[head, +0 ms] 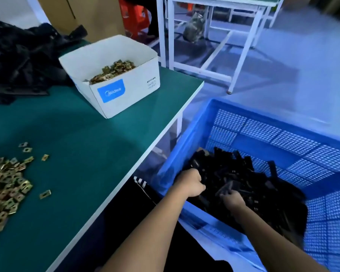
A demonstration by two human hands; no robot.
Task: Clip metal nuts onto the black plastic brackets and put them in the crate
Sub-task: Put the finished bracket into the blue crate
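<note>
Both arms reaching down to the right, into a blue crate (273, 132) set beside and below the table (86, 146). Left hand (191, 182) curled at the near-left edge of the heap of black plastic brackets (241, 173) in the crate, fingers buried among the pieces; whether gripping one, impossible to tell through the blur. Right hand (233, 200) deeper in the heap, fingers bent and pinching a dark bracket piece (225, 188) at the fingertips. Brackets piled against the crate's near-left corner, mesh floor bare toward the far right. On the green tabletop, at near left, a loose scatter of metal nuts (6, 185), a few strays lying apart toward the right. Farther back, a white cardboard box (124, 89) with a blue label, partly filled with more nuts. At far left, a dark heap of black parts (22, 57) on the table. Beyond the table, a white-framed bench (241, 54) standing on a pale floor.
</note>
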